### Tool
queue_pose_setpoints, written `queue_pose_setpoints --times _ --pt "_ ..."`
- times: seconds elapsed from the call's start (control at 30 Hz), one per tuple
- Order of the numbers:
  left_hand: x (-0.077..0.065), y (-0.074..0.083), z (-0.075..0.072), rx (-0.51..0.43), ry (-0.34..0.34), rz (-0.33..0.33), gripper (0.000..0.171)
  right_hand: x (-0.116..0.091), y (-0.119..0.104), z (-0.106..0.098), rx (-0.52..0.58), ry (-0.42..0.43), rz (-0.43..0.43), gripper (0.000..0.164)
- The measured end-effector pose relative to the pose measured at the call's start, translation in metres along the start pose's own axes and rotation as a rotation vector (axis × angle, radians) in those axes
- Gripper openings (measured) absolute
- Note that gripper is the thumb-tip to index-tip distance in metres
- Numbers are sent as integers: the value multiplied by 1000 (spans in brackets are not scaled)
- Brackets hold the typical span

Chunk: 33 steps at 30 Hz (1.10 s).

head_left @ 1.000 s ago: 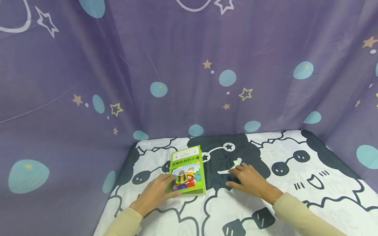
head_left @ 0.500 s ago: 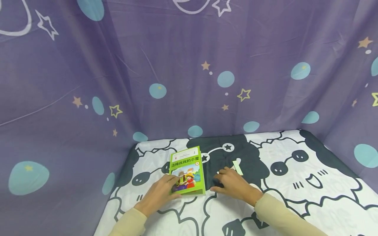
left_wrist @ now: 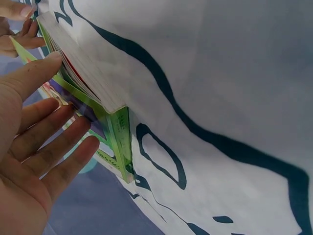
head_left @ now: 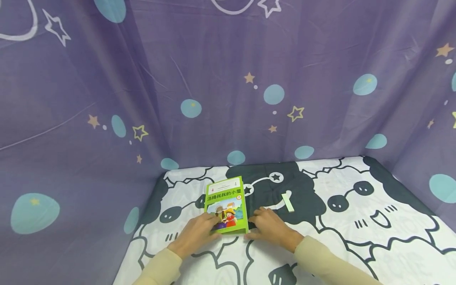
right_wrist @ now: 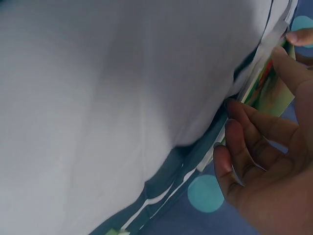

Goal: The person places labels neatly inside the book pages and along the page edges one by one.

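Note:
A green picture-covered book (head_left: 225,206) lies on the patterned cloth, its front cover raised slightly off the pages, as the left wrist view shows. My left hand (head_left: 197,233) is at the book's lower left, fingers extended over the cover and thumb by the bottom page edges (left_wrist: 88,68). Whether those fingertips press the cover is unclear. At the lower right corner is my right hand (head_left: 271,227), its fingers loosely bent beside the book's right edge and its thumb close to the corner. A firm grip by either hand cannot be made out.
A pale green strip (head_left: 287,202) lies to the right of the book on the dark print. The black-and-white cartoon cloth (head_left: 356,221) covers the surface. Purple curtains (head_left: 221,79) with stars and blue spots rise behind and at both sides.
My right hand has moved left from the pale green strip to the book's right edge, leaving the strip fully visible. My left hand has shifted slightly right over the cover.

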<state>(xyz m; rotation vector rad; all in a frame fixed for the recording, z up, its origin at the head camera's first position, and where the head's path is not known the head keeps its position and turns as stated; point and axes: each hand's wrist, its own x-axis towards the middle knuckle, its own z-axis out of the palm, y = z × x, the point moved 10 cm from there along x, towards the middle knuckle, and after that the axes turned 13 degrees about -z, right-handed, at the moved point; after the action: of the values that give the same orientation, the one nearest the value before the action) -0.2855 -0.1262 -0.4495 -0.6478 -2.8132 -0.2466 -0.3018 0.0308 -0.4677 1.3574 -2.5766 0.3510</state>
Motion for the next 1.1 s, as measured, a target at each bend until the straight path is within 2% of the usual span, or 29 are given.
queue_pose_setpoints --times 0.13,0.37,0.53,0.8,0.97,1.1 --pt "0 1 4 6 -24 -7 42 2 -4 5 -18 -12 -2 54" --pt "1 1 5 10 -41 -2 40 3 -8 4 -37 18 -17 45" --pt "1 -1 2 -4 -61 -8 40 4 -6 6 -21 6 -1 41" --pt "-1 -2 -3 -20 -52 2 38 6 -6 7 -35 4 -22 40" --pt "-8 -2 -9 -23 19 34 34 5 -7 6 -46 3 -23 42" --pt "-17 5 -20 -23 146 137 24 5 -8 5 -43 4 -23 41"
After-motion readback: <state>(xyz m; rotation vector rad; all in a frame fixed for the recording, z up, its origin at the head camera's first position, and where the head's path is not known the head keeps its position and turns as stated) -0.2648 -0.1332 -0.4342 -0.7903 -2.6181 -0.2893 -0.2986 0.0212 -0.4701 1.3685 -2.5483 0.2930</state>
